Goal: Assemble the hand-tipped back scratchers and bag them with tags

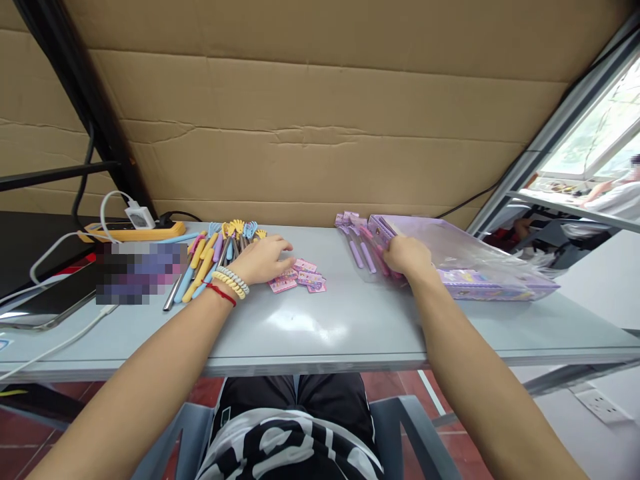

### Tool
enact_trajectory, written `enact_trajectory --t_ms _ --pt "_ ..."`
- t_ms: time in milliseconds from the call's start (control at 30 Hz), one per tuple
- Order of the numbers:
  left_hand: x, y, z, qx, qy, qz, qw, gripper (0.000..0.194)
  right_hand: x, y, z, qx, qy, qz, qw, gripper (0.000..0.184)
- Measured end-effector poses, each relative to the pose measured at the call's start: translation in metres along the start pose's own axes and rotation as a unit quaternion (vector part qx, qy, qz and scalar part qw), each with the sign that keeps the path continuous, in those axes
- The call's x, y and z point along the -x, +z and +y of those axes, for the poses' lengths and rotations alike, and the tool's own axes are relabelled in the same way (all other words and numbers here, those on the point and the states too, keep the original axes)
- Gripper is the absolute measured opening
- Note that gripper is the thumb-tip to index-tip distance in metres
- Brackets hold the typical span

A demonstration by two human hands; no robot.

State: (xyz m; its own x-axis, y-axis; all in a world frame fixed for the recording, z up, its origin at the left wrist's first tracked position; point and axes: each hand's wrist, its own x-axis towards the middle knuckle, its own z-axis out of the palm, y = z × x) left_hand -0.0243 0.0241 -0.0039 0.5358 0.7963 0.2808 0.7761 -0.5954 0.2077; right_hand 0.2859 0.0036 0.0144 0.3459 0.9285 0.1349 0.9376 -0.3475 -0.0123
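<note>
My left hand (265,259) reaches over a small pile of pink printed cards (305,275), its fingers apart and slightly bent; nothing shows in them. Left of it lies a bunch of back scratchers (203,263) with yellow, blue and purple handles, metal shafts and claw-like heads. My right hand (409,257) is at the left side of a purple box (505,290), closed over a pink bagged back scratcher (377,250); its fingertips are partly hidden. Bagged purple back scratchers (363,250) with printed cards at their tops lie just left of it.
A smartphone (55,297) and white cables lie at the table's left, near a yellow power strip (135,231) with a white charger (140,215). A cardboard sheet (310,133) stands behind the grey table (310,340). Another person (617,190) is at the far right.
</note>
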Motion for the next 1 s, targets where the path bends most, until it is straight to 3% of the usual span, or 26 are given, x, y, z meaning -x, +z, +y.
enact_trajectory --t_ms 133,267,500,633,767,1000 --pt "-0.001 0.001 -0.002 -0.001 0.006 0.000 1.000 0.044 -0.003 0.007 -0.001 -0.017 0.035 0.059 0.998 0.039" --pt "-0.002 0.003 -0.003 0.001 0.015 -0.003 1.000 0.043 -0.006 0.012 -0.005 -0.010 0.053 0.064 0.997 0.041" --pt "0.000 0.000 -0.001 -0.005 0.000 -0.018 1.000 0.044 -0.008 0.013 -0.013 -0.016 0.004 0.103 0.995 0.035" --pt "0.001 -0.004 0.000 -0.002 -0.016 -0.017 1.000 0.045 -0.006 0.008 -0.003 -0.034 0.054 0.146 0.987 0.035" --pt "0.001 -0.004 0.000 -0.009 -0.021 -0.022 1.000 0.044 -0.007 0.008 0.006 -0.058 0.094 0.102 0.989 0.035" --pt "-0.002 0.004 -0.001 -0.020 0.008 -0.031 0.999 0.044 -0.016 0.012 0.003 -0.062 0.056 0.089 0.993 0.031"
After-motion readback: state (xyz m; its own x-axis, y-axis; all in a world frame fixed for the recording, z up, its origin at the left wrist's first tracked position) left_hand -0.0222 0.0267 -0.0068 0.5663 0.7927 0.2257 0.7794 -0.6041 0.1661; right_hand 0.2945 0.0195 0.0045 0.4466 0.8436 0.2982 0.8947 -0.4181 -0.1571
